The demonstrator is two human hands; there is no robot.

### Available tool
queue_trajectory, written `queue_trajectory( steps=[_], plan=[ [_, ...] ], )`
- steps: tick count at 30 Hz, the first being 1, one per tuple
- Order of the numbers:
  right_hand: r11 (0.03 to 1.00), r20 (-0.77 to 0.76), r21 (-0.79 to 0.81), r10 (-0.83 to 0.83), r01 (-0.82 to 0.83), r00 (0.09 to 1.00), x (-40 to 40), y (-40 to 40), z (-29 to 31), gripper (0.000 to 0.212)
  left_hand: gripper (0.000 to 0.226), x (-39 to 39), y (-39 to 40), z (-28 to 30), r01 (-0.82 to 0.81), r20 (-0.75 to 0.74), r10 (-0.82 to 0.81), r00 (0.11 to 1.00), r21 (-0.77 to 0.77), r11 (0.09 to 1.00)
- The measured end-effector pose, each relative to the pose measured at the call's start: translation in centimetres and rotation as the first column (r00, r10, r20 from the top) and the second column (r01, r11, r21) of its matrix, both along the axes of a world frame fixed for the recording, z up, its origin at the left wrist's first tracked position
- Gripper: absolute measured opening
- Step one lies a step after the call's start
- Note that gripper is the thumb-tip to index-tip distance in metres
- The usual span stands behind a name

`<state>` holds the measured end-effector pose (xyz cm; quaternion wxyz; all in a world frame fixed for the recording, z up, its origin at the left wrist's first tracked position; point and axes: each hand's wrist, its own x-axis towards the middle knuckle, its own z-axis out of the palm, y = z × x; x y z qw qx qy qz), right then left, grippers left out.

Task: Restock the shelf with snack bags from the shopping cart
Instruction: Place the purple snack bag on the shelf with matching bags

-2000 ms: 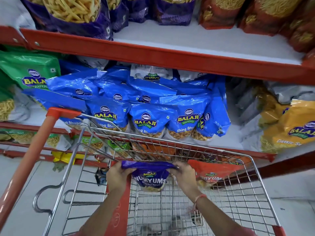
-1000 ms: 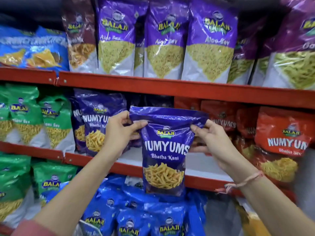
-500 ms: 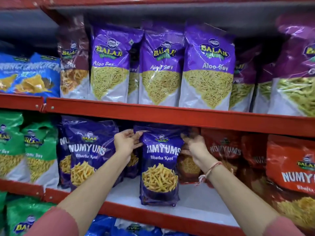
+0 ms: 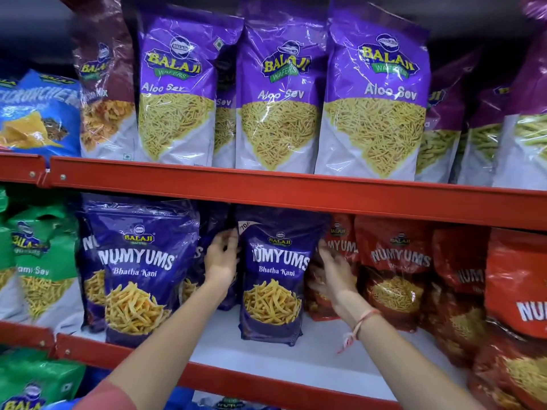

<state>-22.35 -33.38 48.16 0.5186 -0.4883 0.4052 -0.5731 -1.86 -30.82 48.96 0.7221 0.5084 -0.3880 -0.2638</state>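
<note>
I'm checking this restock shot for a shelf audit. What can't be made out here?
- Head view: whether the left hand and right hand grip the purple Numyums bag or only steady it; the fingertips are behind its edges.
- Bags behind the front row: hidden, so no stock count.
- Red Numyums bag: cut off by the right edge.
- Handwritten price sticker: too small and blurred.

snack bag [image 4: 273, 279] upright on shelf [image 4: 266, 355], between hands
</note>
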Motion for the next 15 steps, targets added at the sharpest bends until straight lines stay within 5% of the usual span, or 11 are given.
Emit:
queue_trajectory(
  steps=[6, 9, 15],
  plan=[
    [0.969, -0.029, 0.227, 0.103, -0.094, 0.994, 0.5, 2.7, -5.1, 0.033, 0.077, -0.5, 3.4, -5.8, 0.255, -0.023, -0.262, 0.965, 0.325, 0.911],
    [0.98, -0.016, 0.175, 0.099, -0.095, 0.995, 0.9, 4.5, -5.6, 0.017, 0.076, -1.2, 4.9, -6.4, 0.275, -0.024, -0.285, 0.958, 0.345, 0.897],
    [0.984, -0.108, 0.123, 0.139, -0.125, 0.984, 0.2, 7.6, -7.1, 0.033, 0.077, -0.5, 8.2, -6.7, 0.276, 0.066, -0.319, 0.946, 0.359, 0.892]
  ],
)
